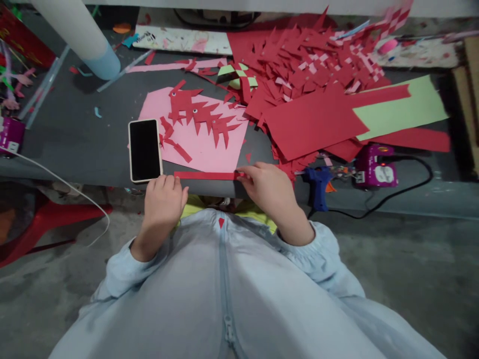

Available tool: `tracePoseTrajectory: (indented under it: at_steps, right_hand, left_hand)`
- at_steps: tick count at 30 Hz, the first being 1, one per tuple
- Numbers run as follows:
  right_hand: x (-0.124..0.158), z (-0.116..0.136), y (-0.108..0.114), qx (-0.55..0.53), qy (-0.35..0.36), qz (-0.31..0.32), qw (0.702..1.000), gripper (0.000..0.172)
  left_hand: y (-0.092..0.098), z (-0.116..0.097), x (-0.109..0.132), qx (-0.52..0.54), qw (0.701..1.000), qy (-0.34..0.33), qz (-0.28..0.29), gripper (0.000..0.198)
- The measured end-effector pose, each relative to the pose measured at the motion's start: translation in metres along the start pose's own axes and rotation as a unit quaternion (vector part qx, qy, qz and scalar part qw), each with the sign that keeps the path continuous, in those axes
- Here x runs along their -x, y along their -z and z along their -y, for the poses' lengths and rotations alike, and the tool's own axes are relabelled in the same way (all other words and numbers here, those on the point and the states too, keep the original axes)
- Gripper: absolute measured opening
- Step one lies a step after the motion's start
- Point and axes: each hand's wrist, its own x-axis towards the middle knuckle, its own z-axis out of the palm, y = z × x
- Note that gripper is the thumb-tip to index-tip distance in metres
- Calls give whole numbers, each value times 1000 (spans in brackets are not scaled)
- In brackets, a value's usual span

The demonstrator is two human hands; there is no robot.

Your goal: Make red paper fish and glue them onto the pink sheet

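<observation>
A narrow red paper strip [207,175] lies along the table's front edge. My right hand [266,187] pinches its right end between thumb and fingers. At the strip's left end, my left hand [164,200] rests on the table edge, fingers laid down, thumb apart, holding nothing. Just beyond those fingers lies a phone [144,150] with a dark screen and pale frame. Behind the strip is a pink paper sheet [213,154]. On it sit several folded red paper fish [181,103] with small eyes, plus red scraps [177,148] beside the phone.
Red and checkered paper pieces [295,60] heap up at the back right, with red sheets [314,119] and a green sheet [404,109] in front. A blue glue gun [319,187] and purple box [376,167] with a black cable lie right. A white post [86,37] stands left.
</observation>
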Motion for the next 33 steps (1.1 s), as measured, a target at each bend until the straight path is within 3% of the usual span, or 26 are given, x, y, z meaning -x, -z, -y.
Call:
tracePoseTrajectory:
  at_steps: [6,10,17,21,23,25,28,31,33]
  right_hand:
    - [-13,10,-22,-35,99,-83,991,19]
    - [-21,14,-26,-39,123,-88,988,14]
    - [-17,7,-10,-147,87,-46,984,8]
    - [-9,-7,1,-281,39,-54,957,9]
    - [-7,-11,2,-378,34,-53,924,12]
    - [-6,-13,1,-466,37,-49,883,14]
    - [-5,-12,1,-543,49,-35,838,17]
    - [-3,-12,4,-571,65,-12,818,20]
    - [-2,-14,6,-583,72,-2,809,21]
  left_hand:
    - [-1,-4,-1,-11,1000,4,-2,40]
    - [-1,-4,-3,2,1000,11,-7,36]
    - [2,-2,-13,44,996,54,-63,27]
    - [3,-12,-24,199,973,57,-98,26]
    - [0,-20,-33,335,936,42,-97,27]
    - [-5,-29,-43,483,870,42,-88,33]
    - [-11,-39,-58,693,719,33,-42,49]
    - [-11,-44,-69,796,604,43,-17,59]
    - [-7,-44,-74,826,560,66,-7,59]
